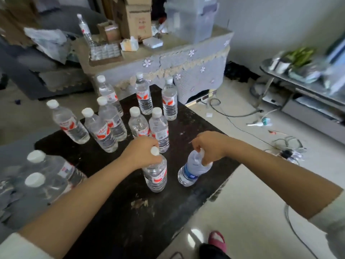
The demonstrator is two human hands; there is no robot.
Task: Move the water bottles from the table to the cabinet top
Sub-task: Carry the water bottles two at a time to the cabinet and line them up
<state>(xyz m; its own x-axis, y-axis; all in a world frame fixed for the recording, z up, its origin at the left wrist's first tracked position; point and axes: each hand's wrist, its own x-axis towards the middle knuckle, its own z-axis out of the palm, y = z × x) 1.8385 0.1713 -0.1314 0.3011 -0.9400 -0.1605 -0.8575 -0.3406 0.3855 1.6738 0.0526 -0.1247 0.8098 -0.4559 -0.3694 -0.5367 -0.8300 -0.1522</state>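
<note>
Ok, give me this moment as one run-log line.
left hand: grips red-label bottle neck | right hand: grips blue-label bottle neck | both bottles at dark table | cabinet top: one bottle

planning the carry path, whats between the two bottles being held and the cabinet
In the head view, eight upright bottles stand on the dark table between the red-label bottle, blue-label bottle and the cabinet.

Dark table (115, 212) with upright water bottles (104, 131), most red-labelled, one blue-labelled bottle (188, 174).
</note>
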